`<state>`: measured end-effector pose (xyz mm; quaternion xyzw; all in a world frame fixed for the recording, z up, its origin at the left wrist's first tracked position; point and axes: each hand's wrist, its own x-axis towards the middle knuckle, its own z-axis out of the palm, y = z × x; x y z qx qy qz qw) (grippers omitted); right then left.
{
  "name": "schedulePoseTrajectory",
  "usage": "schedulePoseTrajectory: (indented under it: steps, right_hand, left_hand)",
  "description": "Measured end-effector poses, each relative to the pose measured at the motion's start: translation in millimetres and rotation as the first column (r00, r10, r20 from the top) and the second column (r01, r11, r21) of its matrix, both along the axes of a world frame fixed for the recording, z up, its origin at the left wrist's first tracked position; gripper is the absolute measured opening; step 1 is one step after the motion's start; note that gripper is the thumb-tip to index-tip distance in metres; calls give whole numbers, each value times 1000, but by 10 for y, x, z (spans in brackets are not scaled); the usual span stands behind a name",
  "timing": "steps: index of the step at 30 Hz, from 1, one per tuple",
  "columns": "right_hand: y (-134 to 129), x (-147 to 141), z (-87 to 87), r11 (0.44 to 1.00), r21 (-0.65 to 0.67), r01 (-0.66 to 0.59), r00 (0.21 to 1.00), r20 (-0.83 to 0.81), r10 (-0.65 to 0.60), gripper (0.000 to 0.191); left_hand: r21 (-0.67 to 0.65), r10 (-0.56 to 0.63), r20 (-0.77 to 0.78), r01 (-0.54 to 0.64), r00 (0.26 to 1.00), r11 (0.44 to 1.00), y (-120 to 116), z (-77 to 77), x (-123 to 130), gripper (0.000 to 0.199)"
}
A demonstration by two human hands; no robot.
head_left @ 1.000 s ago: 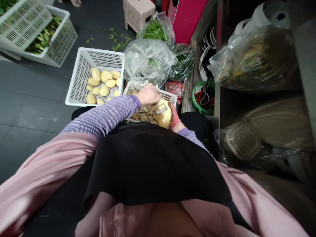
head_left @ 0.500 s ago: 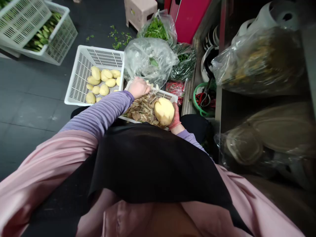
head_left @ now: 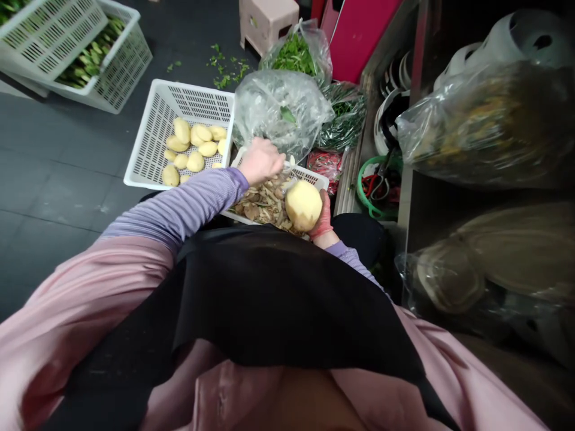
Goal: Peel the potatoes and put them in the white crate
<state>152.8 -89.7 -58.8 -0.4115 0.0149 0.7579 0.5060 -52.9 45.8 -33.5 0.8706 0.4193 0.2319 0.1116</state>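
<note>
My right hand (head_left: pixel 321 219), in a red glove, holds a large, mostly peeled potato (head_left: pixel 303 205) over a small white basket (head_left: pixel 311 176) full of brown peels (head_left: pixel 263 202). My left hand (head_left: pixel 259 160), on a purple striped sleeve, is closed and lifted above the basket's far side, a little apart from the potato. The peeler in it is hidden by the fingers. To the left a bigger white basket (head_left: pixel 153 129) on the floor holds several peeled potatoes (head_left: pixel 194 148).
Clear plastic bags (head_left: pixel 281 108) of greens (head_left: pixel 294 55) lie beyond the baskets, near a pink stool (head_left: pixel 267 21). White crates (head_left: pixel 108 66) with green vegetables stand at the far left. A green bowl with scissors (head_left: pixel 375 179) and bagged goods on shelves (head_left: pixel 485 120) are on the right.
My left hand drew the peeler off the potato and moved away up and to the left. The potato turned slightly in my right hand.
</note>
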Motion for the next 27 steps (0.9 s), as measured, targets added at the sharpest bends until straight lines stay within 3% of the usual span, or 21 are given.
schedulePoseTrajectory:
  steps: [4,5,9,10,15,19,23,27]
  right_hand:
    - [46,-32,27,998,40,44,998,52,-47,53]
    - [44,-23,38,998,53,31,998,57,-34,54]
    - [-19,47,99,997,73,-25,997,79,20,54]
    - [-34,60,114,997,73,-39,996,84,33,55]
    - [-78,80,173,984,134,-119,992,48,114,59]
    - [-140,119,220,964,165,-210,977,5,213,65]
    - [-162,163,223,952,114,-285,958,68,278,63]
    - [-130,250,162,963,74,-259,960,131,248,57]
  left_hand:
    - [-51,-149,-142,143,979,988,-274,53,105,46]
    - [-73,-123,-132,114,984,991,-268,26,88,45]
    - [-75,176,-88,-183,980,980,-23,-107,-141,44]
    - [-63,197,-87,-202,977,977,29,-114,-182,44]
    - [-60,-32,-135,24,990,998,76,24,-117,44]
    - [-40,77,-21,-78,997,996,94,140,-102,42]
    - [29,-92,11,92,996,995,101,215,-88,44]
    - [-3,-21,26,21,999,1000,101,327,-73,43]
